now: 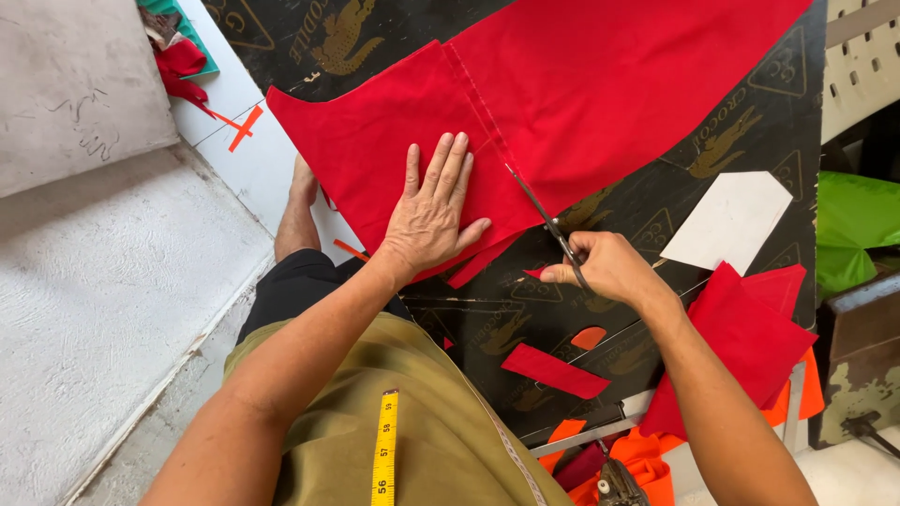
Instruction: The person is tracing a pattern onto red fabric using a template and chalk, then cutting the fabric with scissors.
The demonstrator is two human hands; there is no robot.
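Note:
A large piece of red fabric [600, 84] with a stitched seam lies on a black patterned work surface [741, 141]. My left hand [433, 211] presses flat on the fabric's lower left part, fingers spread. My right hand [605, 267] grips a pair of dark scissors [547, 218], whose blades reach into the fabric's lower edge next to the seam. A narrow red strip hangs from the fabric edge just below my left hand.
Red offcuts [553, 370] and a stack of cut red pieces [745, 337] lie near the front right, over orange fabric [647, 459]. A white paper pattern [731, 220] rests at right. A yellow tape measure [384, 450] hangs on my chest. Green fabric [858, 225] sits far right.

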